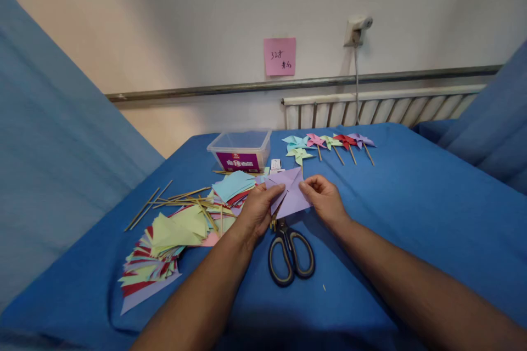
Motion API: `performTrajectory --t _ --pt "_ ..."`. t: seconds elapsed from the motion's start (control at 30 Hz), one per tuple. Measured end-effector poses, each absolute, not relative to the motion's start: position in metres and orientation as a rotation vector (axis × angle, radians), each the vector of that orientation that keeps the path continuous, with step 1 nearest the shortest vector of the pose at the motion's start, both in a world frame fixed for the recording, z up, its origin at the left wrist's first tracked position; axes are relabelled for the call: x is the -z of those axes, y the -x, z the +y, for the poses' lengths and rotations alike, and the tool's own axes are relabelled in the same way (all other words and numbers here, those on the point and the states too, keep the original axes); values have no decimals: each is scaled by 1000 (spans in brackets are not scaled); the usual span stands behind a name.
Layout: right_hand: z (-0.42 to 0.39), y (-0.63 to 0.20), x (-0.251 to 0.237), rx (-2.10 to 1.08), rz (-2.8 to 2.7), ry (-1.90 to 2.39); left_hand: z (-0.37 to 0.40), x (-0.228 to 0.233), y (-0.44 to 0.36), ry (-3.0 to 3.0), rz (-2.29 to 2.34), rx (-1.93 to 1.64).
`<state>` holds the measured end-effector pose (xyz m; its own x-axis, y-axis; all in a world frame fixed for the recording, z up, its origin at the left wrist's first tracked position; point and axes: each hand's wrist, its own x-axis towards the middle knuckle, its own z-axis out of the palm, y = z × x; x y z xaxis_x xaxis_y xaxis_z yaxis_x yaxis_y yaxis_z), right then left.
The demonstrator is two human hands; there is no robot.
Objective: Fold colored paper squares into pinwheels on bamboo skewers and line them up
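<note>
A square sheet of purple paper, with slits running in from its corners, is held up between both hands. My left hand pinches its left side, thumb on top. On the right side, my right hand grips the edge between thumb and fingers. Below the paper lies a pair of scissors with dark handles, its blades mostly hidden. Left of my left hand are a fanned stack of coloured paper, yellow-green sheets, blue sheets and several thin sticks.
A clear plastic box with a purple label stands at the back of the blue-covered table. Finished paper pinwheels on sticks lie at the back right. A small white box sits behind the paper. Blue curtains hang at both sides.
</note>
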<state>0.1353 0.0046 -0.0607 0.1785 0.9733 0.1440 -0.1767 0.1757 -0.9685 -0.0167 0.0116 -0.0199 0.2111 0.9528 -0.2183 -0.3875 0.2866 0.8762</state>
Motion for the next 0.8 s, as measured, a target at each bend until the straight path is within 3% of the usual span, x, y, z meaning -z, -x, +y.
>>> performTrajectory --t 0.27,0.37,0.57,0.8 --pt "-15 -138 49 -339 -1510 977 16 20 19 -698 889 -1215" --pt "-23 -134 45 -204 -1740 952 16 21 20 -692 846 -1242" --pt "-21 -132 48 -102 -1806 972 16 24 20 -706 833 -1226" --pt "-17 -133 50 -304 -1718 975 12 20 16 -739 889 -1181"
